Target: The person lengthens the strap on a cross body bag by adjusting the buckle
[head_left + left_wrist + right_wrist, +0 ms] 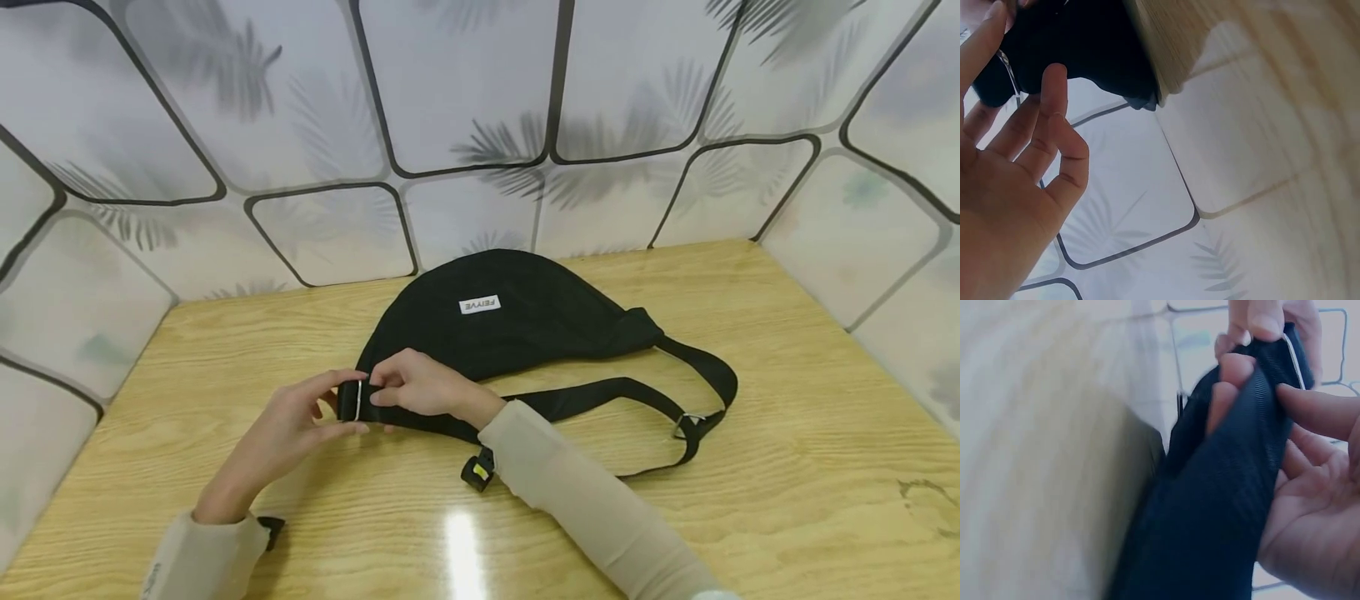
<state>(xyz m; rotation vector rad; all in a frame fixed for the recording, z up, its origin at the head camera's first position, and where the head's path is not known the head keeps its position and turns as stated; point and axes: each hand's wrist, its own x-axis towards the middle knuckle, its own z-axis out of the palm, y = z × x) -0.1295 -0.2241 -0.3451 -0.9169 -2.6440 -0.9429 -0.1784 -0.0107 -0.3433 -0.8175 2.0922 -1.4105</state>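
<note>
A black waist bag (525,308) with a small white label lies on the table, its webbing strap (573,403) looping out to the right. At the bag's left end my left hand (296,421) holds the folded strap by a silver metal slider (358,400), thumb and fingers on either side. My right hand (423,383) pinches the strap just right of the slider. In the right wrist view, the right thumb presses the webbing (1235,444) from one side, with fingertips showing on the other. The left wrist view shows the left fingers around the slider (1009,70).
A metal ring (686,425) joins the strap at the right. One small black piece with a yellow mark (477,471) shows beside the right sleeve. Behind the wooden table (810,400) stands a leaf-patterned panel (465,92), with similar panels at both sides.
</note>
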